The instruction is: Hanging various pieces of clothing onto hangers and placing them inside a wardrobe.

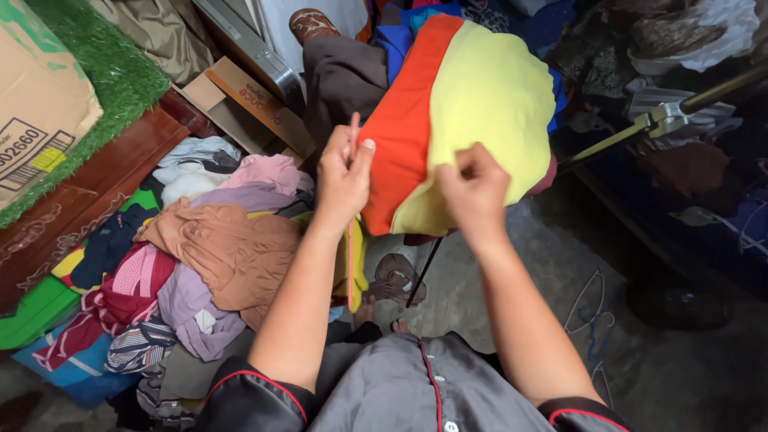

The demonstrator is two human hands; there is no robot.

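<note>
- An orange and yellow cloth (448, 120) is held up in front of the person, above a grey concrete floor (680, 368).
- The cloth's orange edge is pinched between thumb and fingers of the left hand (344, 172).
- The right hand (474, 188) is closed into a loose fist, with the yellow part gripped near its lower edge.
- A heap of mixed clothes (200, 264) is seen just left of the left arm, on the floor.
- A cardboard box (40, 104) and a strip of green artificial turf (112, 72) are noted at upper left, on a dark wooden surface (96, 188).
- Wire hangers (592, 316) are found on the floor at right.
</note>
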